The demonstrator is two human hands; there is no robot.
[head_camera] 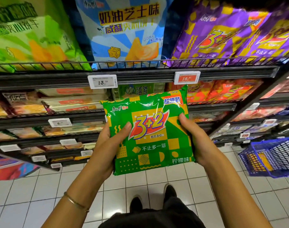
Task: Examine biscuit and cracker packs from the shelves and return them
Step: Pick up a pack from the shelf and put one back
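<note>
A person holds a green biscuit pack (150, 134) upright in front of the shelves (140, 74), its printed face toward the camera. The left hand (107, 145) grips the pack's left edge, thumb lying across the front. The right hand (194, 137) grips the right edge, thumb pressed on the front near the top corner. The other fingers of both hands are hidden behind the pack. A thin bracelet (75, 202) circles the left wrist.

On the far top shelf, behind a wire rail, stand a light green bag (30, 38) at left, a blue and white bag (127, 33) in the middle and purple packs (222, 38) at right. Two price tags (102, 81) hang on the rail below. The lower shelves hold stacked orange and beige packs.

At right, a blue basket (272, 157) sits on the tiled floor (42, 191), with yellow-orange packs (262, 162) showing through its mesh.
</note>
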